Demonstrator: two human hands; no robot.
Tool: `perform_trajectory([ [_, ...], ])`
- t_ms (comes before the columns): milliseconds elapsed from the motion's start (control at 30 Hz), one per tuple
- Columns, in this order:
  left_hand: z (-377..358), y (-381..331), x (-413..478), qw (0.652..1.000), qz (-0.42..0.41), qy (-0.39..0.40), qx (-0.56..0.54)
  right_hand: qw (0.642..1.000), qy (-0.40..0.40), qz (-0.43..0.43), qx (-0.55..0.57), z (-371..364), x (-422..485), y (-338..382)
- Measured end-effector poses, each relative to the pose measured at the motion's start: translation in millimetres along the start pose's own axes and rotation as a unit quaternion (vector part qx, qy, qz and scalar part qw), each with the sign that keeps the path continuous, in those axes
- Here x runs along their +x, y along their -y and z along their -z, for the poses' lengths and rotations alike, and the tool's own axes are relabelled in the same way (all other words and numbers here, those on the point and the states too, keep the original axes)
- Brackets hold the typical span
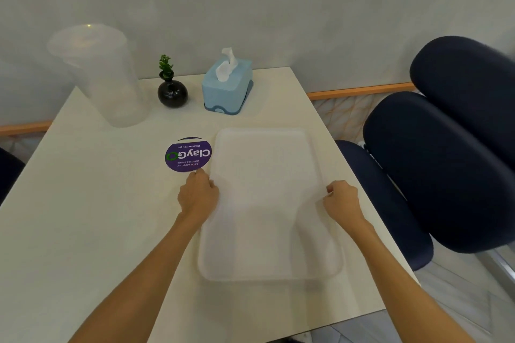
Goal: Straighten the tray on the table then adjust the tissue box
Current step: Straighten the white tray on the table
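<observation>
A white rectangular tray [267, 203] lies flat on the right half of the white table [97, 217], its long side running away from me and slightly skewed. My left hand [198, 194] grips the tray's left rim. My right hand [342, 197] pinches its right rim. A light blue tissue box [227, 89] stands near the table's far edge beyond the tray, turned at an angle, with a white tissue sticking up from its top.
A round purple sticker [188, 154] sits on the table just left of the tray. A small black vase with a green plant [172, 92] and a translucent plastic container [106, 75] stand at the back left. Dark blue chairs [434, 164] crowd the table's right side.
</observation>
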State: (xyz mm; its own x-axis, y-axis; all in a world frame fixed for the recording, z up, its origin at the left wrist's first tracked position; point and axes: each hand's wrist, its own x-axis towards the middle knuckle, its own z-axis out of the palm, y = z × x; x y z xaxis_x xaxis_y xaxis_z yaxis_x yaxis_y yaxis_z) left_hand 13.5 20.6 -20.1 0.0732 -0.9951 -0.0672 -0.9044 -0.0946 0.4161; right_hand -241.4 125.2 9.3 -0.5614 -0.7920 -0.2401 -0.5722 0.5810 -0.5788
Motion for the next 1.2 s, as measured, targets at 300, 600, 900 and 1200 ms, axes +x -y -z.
perform_trajectory([
  [300, -11, -41, -9, 0.997, 0.033, 0.012, -0.068, 0.998, 0.009, 0.019, -0.067, 35, 65, 0],
  [600, -21, -71, -11, 0.998, 0.048, -0.007, -0.050, 0.996, 0.049, 0.028, -0.066, 45, 95, -18],
  [900, -26, -73, -18, 0.997, 0.060, -0.012, -0.036, 0.994, 0.070, 0.058, -0.055, 46, 102, -29],
  [1200, -26, -71, -21, 0.998, 0.054, -0.015, -0.031, 0.993, 0.085, 0.068, -0.053, 45, 102, -34],
])
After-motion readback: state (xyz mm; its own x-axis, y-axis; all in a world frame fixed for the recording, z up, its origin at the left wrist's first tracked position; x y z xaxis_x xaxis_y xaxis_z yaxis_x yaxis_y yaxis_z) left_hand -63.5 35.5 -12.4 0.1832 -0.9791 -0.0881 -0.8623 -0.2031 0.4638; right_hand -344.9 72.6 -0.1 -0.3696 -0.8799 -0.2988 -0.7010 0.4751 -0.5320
